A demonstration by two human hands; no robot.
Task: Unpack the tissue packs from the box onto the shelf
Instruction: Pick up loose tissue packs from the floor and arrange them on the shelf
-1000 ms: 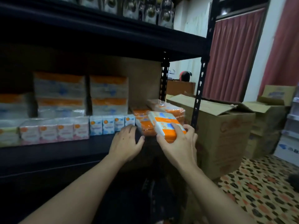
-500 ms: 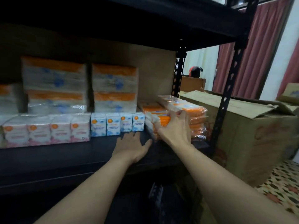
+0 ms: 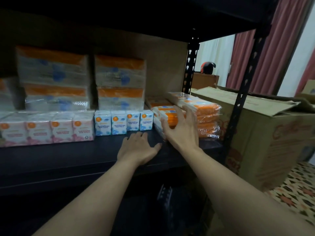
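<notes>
On the dark shelf (image 3: 68, 159), at its right end, 2 piles of flat packs lie side by side, all in shiny, crinkled clear wrap printed orange and white. The tissue pack (image 3: 166, 110) lies on top of the front pile (image 3: 157, 127), with the taller pile (image 3: 206, 116) just to its right.

The right hand (image 3: 183, 132) is over that pack with fingers spread wide and nearly straight, gripping nothing; whether the fingertips touch the wrap I cannot tell. The left hand (image 3: 139, 147) lies flat, palm down, on the smooth board in front of 4 small blue-and-white cartons (image 3: 122, 122). Further left stand 4 pink packs (image 3: 47, 130), and behind them rise 2 tall wrapped bundles (image 3: 54, 77), blurred.

The box (image 3: 272, 133), matte brown cardboard with its flaps open, stands on the patterned tile floor (image 3: 298, 189) just beyond the black perforated post (image 3: 242, 92).

1 second ago the right hand held the pack in the air before the shelf; 0.5 seconds ago it pressed the pack onto the pile with fingers close together. Now the fingers have opened. The left hand has stayed on the board.

The front pile sits just beside the last blue carton. A bare strip of board runs along the shelf's front edge, widest left of the left hand. Only a narrow gap separates the taller pile from the post.
</notes>
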